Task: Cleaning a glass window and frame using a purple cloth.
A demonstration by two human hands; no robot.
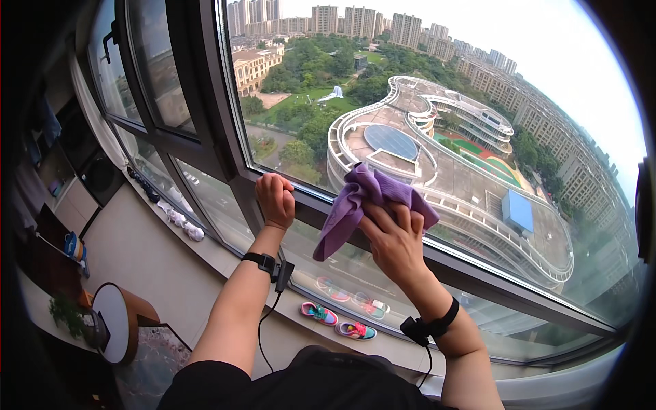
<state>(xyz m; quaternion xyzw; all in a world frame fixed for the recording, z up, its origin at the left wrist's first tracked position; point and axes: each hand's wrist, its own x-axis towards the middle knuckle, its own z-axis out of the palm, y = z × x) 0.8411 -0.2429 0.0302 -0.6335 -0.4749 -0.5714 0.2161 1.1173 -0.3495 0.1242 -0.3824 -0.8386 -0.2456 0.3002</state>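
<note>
A wrinkled purple cloth (379,192) lies under the fingers of my right hand (397,236). The cloth is at the lower edge of the large window pane (307,118), and one corner hangs down over the dark window rail (305,202). My left hand (275,200) is curled into a fist by the same rail, near its joint with the upright dark frame (205,87). No object shows in that fist; its palm side is hidden. Each wrist wears a black strap with a small cabled device.
Below the window, a pair of colourful sneakers (338,322) stands on the ledge (287,307). More shoes (177,220) sit along it at left. A round side table (115,323), a potted plant (72,315) and a washing machine (102,177) are at left. Buildings and trees show outside.
</note>
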